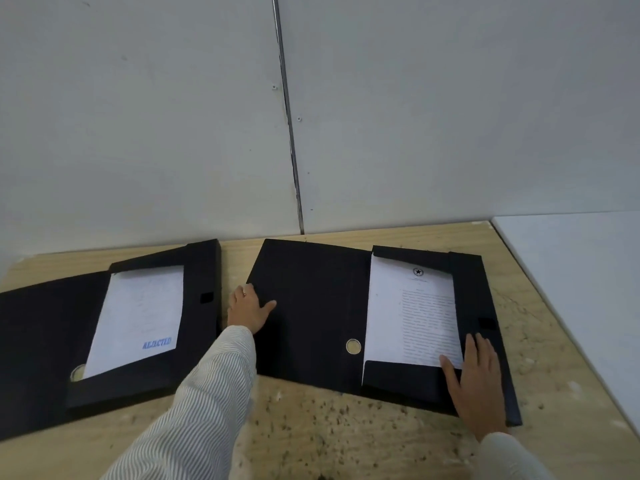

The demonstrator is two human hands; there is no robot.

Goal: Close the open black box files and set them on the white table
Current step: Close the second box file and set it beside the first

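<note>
Two black box files lie open on a wooden board. The right box file [311, 306] has its lid spread flat to the left and a printed sheet [412, 313] in its tray. My left hand [249, 311] grips the left edge of that lid, thumb on top. My right hand [476, 382] rests flat on the tray's lower right corner, fingers apart. The left box file [45, 341] lies open too, with a sheet [138, 317] stamped in blue inside. The white table [581, 289] lies to the right.
The wooden board [346, 434] is speckled with dark spots near its front. A grey panelled wall [173, 133] stands directly behind both files. A narrow strip of board separates the two files.
</note>
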